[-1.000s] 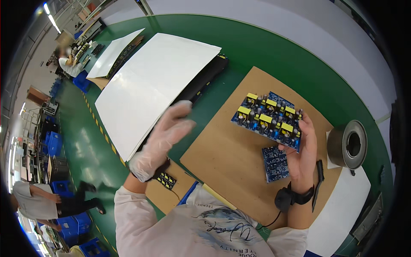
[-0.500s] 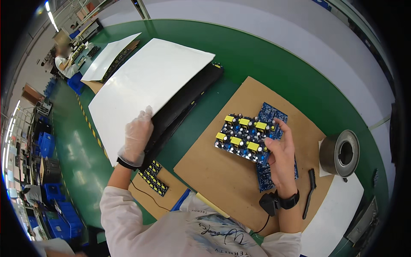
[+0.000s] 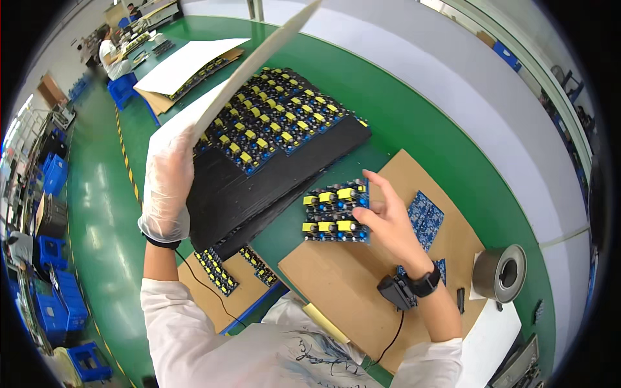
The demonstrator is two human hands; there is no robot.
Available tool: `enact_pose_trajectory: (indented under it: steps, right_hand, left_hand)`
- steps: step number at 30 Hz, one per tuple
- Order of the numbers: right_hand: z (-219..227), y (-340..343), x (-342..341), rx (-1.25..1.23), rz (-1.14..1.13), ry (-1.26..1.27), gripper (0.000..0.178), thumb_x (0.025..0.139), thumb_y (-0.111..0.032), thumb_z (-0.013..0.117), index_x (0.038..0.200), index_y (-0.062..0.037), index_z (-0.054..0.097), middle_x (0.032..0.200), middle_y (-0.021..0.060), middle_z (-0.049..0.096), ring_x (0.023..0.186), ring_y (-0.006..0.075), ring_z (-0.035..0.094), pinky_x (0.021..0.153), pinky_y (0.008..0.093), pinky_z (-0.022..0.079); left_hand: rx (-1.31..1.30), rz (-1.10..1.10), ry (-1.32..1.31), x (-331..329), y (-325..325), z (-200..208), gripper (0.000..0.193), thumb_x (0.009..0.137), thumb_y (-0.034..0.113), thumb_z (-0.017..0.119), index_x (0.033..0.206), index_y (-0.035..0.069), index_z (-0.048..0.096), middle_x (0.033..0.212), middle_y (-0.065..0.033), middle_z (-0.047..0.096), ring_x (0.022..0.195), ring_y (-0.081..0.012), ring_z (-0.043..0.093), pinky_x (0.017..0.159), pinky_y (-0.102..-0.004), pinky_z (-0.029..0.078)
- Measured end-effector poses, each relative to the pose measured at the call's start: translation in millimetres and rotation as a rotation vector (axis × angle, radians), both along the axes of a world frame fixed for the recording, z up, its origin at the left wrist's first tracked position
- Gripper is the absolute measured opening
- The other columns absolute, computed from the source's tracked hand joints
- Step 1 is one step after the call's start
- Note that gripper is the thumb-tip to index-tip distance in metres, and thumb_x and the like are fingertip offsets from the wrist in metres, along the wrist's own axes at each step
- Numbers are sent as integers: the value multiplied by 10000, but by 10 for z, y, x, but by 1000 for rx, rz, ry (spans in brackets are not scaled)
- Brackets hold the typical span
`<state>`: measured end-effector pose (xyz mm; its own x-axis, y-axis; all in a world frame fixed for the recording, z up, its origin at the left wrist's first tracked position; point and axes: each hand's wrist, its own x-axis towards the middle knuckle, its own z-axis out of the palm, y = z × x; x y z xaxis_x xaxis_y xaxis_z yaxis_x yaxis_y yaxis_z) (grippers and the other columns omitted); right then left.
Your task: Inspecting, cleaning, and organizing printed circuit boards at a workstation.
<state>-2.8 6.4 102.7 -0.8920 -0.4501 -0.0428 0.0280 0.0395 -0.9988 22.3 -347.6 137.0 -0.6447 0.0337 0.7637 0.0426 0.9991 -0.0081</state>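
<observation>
My gloved left hand (image 3: 169, 178) grips the near edge of a large white board (image 3: 213, 97), tilted up off a stack. Under it, rows of circuit boards with yellow components (image 3: 275, 116) lie on a black foam sheet (image 3: 272, 174). Between thumb and fingers, my bare right hand (image 3: 388, 223) holds a circuit board panel (image 3: 335, 212) by its right edge, above the gap between the stack and a brown cardboard sheet (image 3: 323, 275). On that cardboard, by my right wrist, lies a blue circuit board (image 3: 425, 220); another is partly hidden under the wrist.
A metal reel (image 3: 499, 273) stands at the right beside a white sheet (image 3: 491, 349). More circuit boards (image 3: 217, 271) lie on cardboard at the lower left. Beyond the stack is another white-covered stack (image 3: 187, 68); a seated person (image 3: 111, 55) works farther off.
My left hand has lifted the white board from lying flat to steeply tilted, uncovering the circuit boards. My right hand has carried its circuit board left, off the blue boards toward the stack.
</observation>
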Motion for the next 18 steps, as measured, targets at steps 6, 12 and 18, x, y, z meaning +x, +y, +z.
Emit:
enact_pose_trajectory:
  steps: [6, 12, 18]
  right_hand:
    - [-43, -715, -124, 0, 18, -316, 582, 805, -91, 598, 1298, -19, 297, 971, 107, 593, 823, 168, 603, 711, 308, 507]
    - [-197, -1618, 50, -419, -30, -602, 478, 801, -77, 598, 1183, -16, 318, 1075, 157, 522, 913, 252, 592, 782, 394, 523]
    - [-481, -2002, 126, -504, 87, -641, 618, 817, -87, 600, 1293, 15, 219, 1105, 187, 503, 970, 289, 577, 809, 409, 509]
  left_hand:
    - [32, -17, -38, 159, -166, 178, 296, 776, -17, 530, 1032, 96, 628, 985, -126, 635, 797, -307, 630, 676, -372, 518]
    - [-60, 30, -171, 269, -363, 375, 286, 772, 1, 532, 1011, 116, 639, 986, -100, 639, 807, -292, 633, 668, -353, 528]
    - [-14, -39, -156, 310, -394, 316, 290, 768, 6, 525, 1010, 115, 641, 946, -104, 647, 800, -287, 634, 673, -349, 528]
